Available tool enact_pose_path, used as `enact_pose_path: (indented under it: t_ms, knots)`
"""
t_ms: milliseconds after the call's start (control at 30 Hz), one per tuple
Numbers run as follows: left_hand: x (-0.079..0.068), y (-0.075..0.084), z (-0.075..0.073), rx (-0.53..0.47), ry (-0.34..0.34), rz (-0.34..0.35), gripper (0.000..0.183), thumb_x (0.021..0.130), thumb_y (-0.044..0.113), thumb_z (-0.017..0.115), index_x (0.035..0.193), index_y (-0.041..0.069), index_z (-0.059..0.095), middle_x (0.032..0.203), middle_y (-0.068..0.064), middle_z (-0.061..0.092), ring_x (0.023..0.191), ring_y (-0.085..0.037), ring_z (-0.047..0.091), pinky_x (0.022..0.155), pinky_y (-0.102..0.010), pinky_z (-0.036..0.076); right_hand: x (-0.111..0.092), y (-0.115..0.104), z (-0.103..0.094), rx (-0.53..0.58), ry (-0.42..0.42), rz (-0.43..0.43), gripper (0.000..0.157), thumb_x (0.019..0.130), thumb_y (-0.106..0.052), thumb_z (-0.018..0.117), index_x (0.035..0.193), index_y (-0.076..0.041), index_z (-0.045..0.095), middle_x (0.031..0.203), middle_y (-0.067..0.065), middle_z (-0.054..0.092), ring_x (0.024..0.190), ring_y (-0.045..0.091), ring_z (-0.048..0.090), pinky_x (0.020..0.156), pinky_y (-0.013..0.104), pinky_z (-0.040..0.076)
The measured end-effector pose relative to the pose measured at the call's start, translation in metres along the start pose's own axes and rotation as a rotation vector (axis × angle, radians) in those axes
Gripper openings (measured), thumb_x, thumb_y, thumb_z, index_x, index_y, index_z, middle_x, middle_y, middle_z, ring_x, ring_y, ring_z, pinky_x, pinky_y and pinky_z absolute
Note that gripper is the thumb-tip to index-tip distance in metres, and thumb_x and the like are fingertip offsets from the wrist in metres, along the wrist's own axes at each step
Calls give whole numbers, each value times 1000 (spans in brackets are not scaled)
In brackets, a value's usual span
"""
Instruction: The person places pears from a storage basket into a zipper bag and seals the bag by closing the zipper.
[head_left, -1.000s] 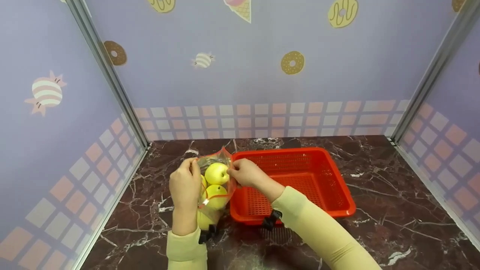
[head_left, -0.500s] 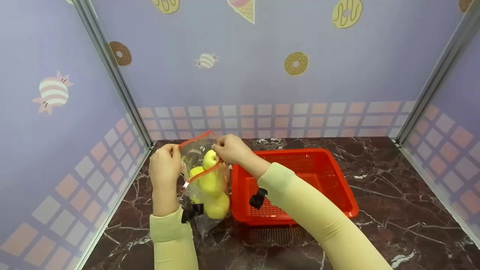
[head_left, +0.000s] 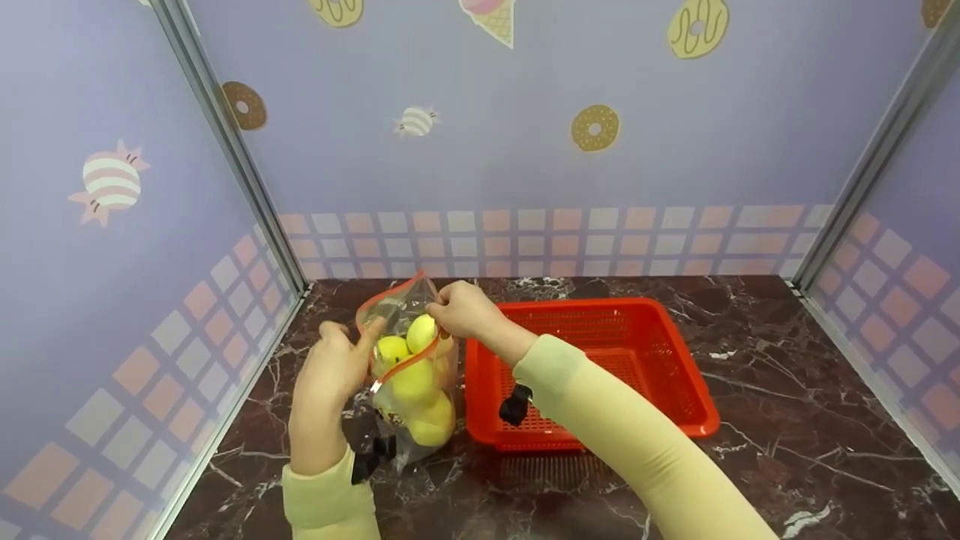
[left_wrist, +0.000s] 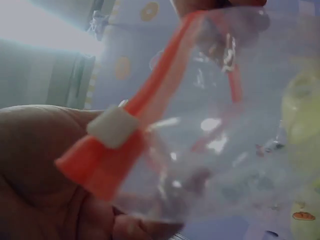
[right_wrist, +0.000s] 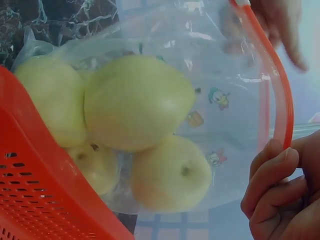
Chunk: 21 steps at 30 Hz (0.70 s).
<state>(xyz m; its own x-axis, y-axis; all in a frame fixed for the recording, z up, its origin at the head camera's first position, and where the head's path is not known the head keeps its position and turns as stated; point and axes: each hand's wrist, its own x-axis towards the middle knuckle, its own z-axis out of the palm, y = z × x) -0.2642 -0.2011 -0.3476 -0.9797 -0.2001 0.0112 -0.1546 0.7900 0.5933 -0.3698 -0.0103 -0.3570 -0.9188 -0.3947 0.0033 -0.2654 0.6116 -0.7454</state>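
Note:
A clear slider zip bag (head_left: 405,300) with a red-orange zip strip (right_wrist: 277,75) stands tilted on the dark marble top. Its mouth gapes, and a small white slider (left_wrist: 113,126) sits near one end of the strip. Several yellow-green, apple-like fruits (right_wrist: 137,102) fill its lower part. My right hand (head_left: 465,309) pinches the rim at the right side. On the left, my left hand (head_left: 334,367) is spread, thumb at the rim and fingers apart from it. In the left wrist view its palm (left_wrist: 40,160) lies beside the slider end.
A red perforated plastic basket (head_left: 679,360) stands right beside the bag, under my right forearm. Patterned purple walls (head_left: 510,165) enclose the marble top (head_left: 780,390) at the back and both sides.
Both hands have lifted the bag's mouth up and left, and it sank slightly afterwards. My left hand has loosened its pinch on the rim and spread its fingers. The right hand keeps hold.

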Motion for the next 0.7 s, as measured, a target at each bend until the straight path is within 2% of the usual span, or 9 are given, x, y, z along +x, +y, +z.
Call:
enact_pose_path:
  t_ms: [67,133,233,300,400,500,567,633,700]
  knots:
    - [-14,3,1,71,-26,16,90,94,79,45,127,-4,48,108,-26,70,98,-42,68,85,-57,51,0,1,0,-4,-3,12,45,106,-24,56,62,-15,56,54,-4,60,43,8,50,53,28,49]
    - [-24,6,4,157,-43,65,79,89,76,58,112,1,53,101,-21,69,94,-38,68,81,-55,52,0,2,0,-7,-8,22,44,105,-24,57,63,-15,58,54,-4,61,42,8,51,54,30,52]
    - [-31,9,11,236,-34,137,58,86,53,79,104,4,54,92,-13,67,90,-35,68,77,-55,52,0,3,2,-8,-16,30,44,105,-24,57,62,-15,59,54,-4,61,42,8,52,52,28,51]
    - [-32,10,15,259,-16,168,48,84,35,85,104,5,53,89,-11,67,89,-36,69,74,-56,52,0,4,2,8,-17,36,44,104,-24,58,61,-14,59,53,-4,61,41,8,52,48,25,49]
    - [-31,9,19,267,18,169,37,86,20,82,103,8,52,89,-13,70,88,-39,70,70,-57,51,0,4,1,29,-18,39,45,104,-22,57,60,-14,58,53,-3,61,40,7,52,47,22,47]
    - [-31,8,19,281,39,143,24,91,21,77,98,10,57,96,-18,73,91,-44,70,70,-60,51,-1,6,0,33,-7,33,42,104,-22,57,63,-13,59,56,1,65,41,9,54,49,23,48]
    - [-32,8,18,282,65,122,19,93,24,75,95,11,61,101,-19,75,93,-46,70,71,-62,51,-2,10,-1,3,24,7,34,104,-26,57,72,-14,58,65,4,68,48,13,57,52,25,48]
    - [-33,9,16,275,103,122,16,94,26,74,96,12,65,105,-19,76,94,-48,70,70,-63,51,-2,14,-2,-62,81,-70,24,106,-28,55,87,-13,58,79,7,70,60,17,61,59,28,49]
    - [-33,9,15,264,137,131,14,94,26,73,98,14,66,104,-17,75,94,-48,70,70,-64,51,-1,19,-2,-170,141,-184,12,106,-21,52,102,-12,59,100,11,67,82,25,63,71,34,52]
